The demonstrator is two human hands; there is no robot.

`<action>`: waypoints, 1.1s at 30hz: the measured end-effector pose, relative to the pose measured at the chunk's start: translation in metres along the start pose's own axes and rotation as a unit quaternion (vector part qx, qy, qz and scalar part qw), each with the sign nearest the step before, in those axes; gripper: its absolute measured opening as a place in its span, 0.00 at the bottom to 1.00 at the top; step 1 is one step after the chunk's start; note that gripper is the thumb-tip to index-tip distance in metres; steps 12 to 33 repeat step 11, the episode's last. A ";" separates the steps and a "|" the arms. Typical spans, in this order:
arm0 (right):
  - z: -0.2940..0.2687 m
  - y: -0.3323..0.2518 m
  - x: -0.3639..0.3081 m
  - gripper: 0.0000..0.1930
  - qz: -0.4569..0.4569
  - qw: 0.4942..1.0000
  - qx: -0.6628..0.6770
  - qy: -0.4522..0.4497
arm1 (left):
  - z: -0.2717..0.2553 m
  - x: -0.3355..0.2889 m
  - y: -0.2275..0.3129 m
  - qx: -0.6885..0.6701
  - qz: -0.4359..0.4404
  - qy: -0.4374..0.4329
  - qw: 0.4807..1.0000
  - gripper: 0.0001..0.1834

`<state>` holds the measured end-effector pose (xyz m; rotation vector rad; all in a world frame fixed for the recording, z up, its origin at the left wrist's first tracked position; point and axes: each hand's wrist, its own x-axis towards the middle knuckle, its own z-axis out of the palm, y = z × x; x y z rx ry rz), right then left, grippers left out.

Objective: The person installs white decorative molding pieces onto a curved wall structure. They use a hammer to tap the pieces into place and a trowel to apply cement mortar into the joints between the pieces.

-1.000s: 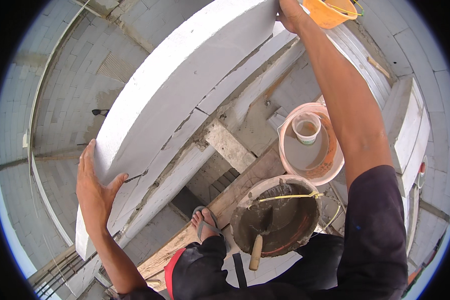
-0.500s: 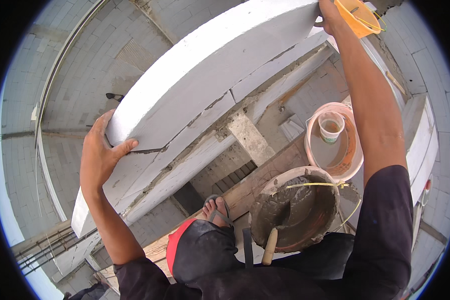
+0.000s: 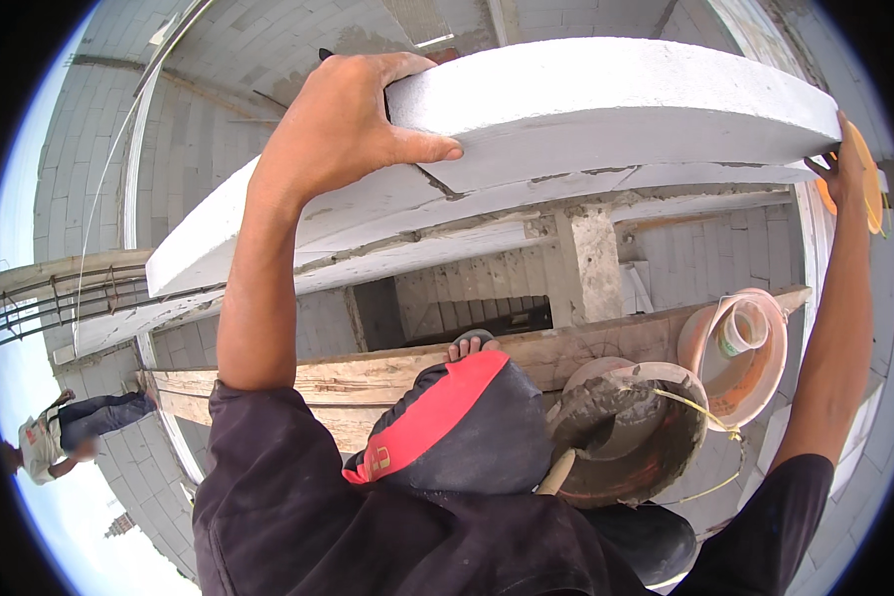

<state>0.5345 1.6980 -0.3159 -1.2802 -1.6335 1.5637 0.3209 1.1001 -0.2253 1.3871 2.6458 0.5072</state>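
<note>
A long white lightweight concrete block [image 3: 616, 89] rests on top of a low wall of similar white blocks [image 3: 368, 214]. My left hand [image 3: 343, 124] grips its left end, thumb on the near face and fingers over the far side. At the opposite end, my right hand [image 3: 844, 164] is closed around the block's edge, its fingers partly hidden. Dark mortar shows in the joints under the block. Close to my knee stands a bucket of grey mortar [image 3: 631, 427], with a wooden-handled tool [image 3: 556, 472] leaning in it.
Wooden planks [image 3: 308, 382] run along the wall under my foot. A pinkish bucket [image 3: 690, 338] holds water and a clear plastic cup [image 3: 743, 330]. An orange container [image 3: 866, 179] is beyond my right hand. Steel bars [image 3: 60, 298] stick out at left; another person [image 3: 79, 432] stands lower left.
My view has swung, so the wall now runs more level across it. Both hands still hold the block's ends. A person has come into view at the lower left.
</note>
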 end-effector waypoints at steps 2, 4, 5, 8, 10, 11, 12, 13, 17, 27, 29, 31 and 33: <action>0.001 0.000 0.002 0.48 0.002 1.000 0.002 0.000 | -0.002 -0.001 0.002 0.022 -0.012 -0.004 1.000 0.45; 0.008 -0.002 0.000 0.48 0.005 1.000 0.009 -0.002 | -0.005 -0.001 -0.002 0.004 -0.017 -0.022 1.000 0.46; 0.007 -0.003 -0.002 0.47 0.007 1.000 0.009 0.001 | -0.008 0.000 -0.008 -0.024 -0.016 -0.036 0.999 0.48; -0.003 0.002 0.004 0.45 0.007 1.000 0.019 0.018 | -0.019 -0.003 -0.021 -0.037 0.008 -0.052 0.998 0.52; 0.001 0.001 0.001 0.45 0.011 1.000 0.010 -0.004 | -0.014 -0.012 -0.033 -0.014 0.020 -0.050 0.998 0.55; 0.002 -0.002 -0.002 0.44 0.014 1.000 0.004 -0.012 | -0.017 -0.015 -0.037 -0.014 0.016 -0.044 0.999 0.55; 0.002 -0.002 -0.002 0.44 0.014 1.000 0.004 -0.012 | -0.017 -0.015 -0.037 -0.014 0.016 -0.044 0.999 0.55; 0.002 -0.002 -0.002 0.44 0.014 1.000 0.004 -0.012 | -0.017 -0.015 -0.037 -0.014 0.016 -0.044 0.999 0.55; 0.002 -0.002 -0.002 0.44 0.014 1.000 0.004 -0.012 | -0.017 -0.015 -0.037 -0.014 0.016 -0.044 0.999 0.55; 0.002 -0.002 -0.002 0.44 0.014 1.000 0.004 -0.012 | -0.017 -0.015 -0.037 -0.014 0.016 -0.044 0.999 0.55; 0.002 -0.002 -0.002 0.44 0.014 1.000 0.004 -0.012 | -0.017 -0.015 -0.037 -0.014 0.016 -0.044 0.999 0.55; 0.002 -0.002 -0.002 0.44 0.014 1.000 0.004 -0.012 | -0.017 -0.015 -0.037 -0.014 0.016 -0.044 0.999 0.55; 0.002 -0.002 -0.002 0.44 0.014 1.000 0.004 -0.012 | -0.017 -0.015 -0.037 -0.014 0.016 -0.044 0.999 0.55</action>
